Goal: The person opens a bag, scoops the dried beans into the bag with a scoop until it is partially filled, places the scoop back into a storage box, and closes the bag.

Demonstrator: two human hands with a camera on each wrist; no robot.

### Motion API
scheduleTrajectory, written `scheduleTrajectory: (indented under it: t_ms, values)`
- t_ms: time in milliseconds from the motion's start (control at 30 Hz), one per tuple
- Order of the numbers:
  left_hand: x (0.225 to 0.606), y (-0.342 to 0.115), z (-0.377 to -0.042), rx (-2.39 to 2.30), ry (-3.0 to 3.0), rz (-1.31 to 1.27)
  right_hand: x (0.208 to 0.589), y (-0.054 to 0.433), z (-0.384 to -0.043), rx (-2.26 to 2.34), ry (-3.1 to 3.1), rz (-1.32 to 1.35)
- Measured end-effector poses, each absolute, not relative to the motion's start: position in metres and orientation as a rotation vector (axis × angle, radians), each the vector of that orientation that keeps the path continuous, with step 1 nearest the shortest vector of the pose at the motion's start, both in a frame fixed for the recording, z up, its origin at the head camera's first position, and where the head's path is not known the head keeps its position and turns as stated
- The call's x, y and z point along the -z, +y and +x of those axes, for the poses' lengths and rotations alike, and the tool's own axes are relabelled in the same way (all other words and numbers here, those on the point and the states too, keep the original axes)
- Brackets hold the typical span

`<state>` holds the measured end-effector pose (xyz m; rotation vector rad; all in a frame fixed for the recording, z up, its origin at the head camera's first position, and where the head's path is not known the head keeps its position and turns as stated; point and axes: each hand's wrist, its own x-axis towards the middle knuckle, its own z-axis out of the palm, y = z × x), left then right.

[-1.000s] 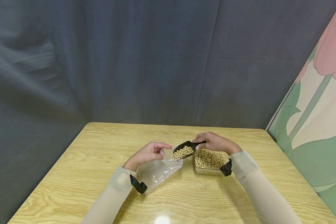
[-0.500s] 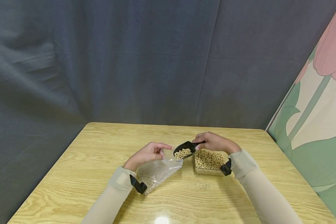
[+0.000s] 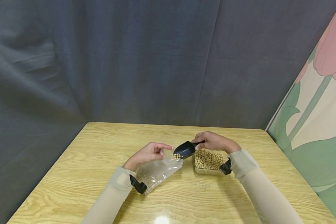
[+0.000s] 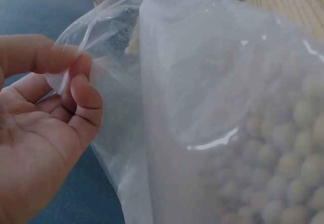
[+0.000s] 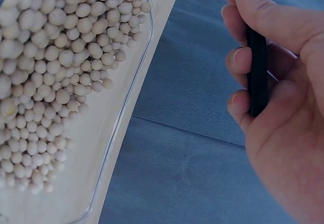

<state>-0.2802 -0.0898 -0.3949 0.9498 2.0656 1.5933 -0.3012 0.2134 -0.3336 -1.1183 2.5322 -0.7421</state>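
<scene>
We've got a pale wood-grain table (image 3: 72,177) | clear plastic bag (image 3: 158,172), our left hand (image 3: 146,154) pinching its rim | clear rectangular container (image 3: 208,171) just right | black plastic scoop (image 3: 188,149) gripped in our right hand (image 3: 216,142), tipped at bag's mouth | few round beige beans (image 3: 178,156) at scoop's lip

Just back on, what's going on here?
A person's right-hand grip holds a black scoop, tilted at the mouth of a clear plastic bag that the left-hand grip pinches. A few round beige beans sit at the scoop's lip and more lie in the bag. A clear rectangular container on the light wood-grain table holds more.
</scene>
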Motion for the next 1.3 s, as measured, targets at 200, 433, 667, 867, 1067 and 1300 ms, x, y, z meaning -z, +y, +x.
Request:
scheduleTrajectory:
  t_ms: [200,433,667,867,1067,1300]
  values:
    - [0.395,-0.09,-0.28,-1.602,2.057,0.952,0.332,0.212,-0.301,0.736,2.533,-1.132]
    - [0.395,-0.09,-0.279,-1.607,2.06,0.953,0.33,0.212,-0.3,0.736,2.527,-1.134]
    - [0.394,-0.09,-0.281,-1.621,2.056,0.933,0.329,0.214,-0.3,0.748,2.526,-1.121]
    - [0.393,-0.09,-0.281,-1.599,2.077,0.921,0.329,0.221,-0.3,0.745,2.561,-1.079]
    - [0.395,-0.091,-0.282,-1.578,2.107,0.914,0.329,0.231,-0.298,0.782,2.602,-1.03]
    - [0.395,-0.09,-0.281,-1.588,2.103,0.916,0.327,0.244,-0.296,0.776,2.649,-0.982]
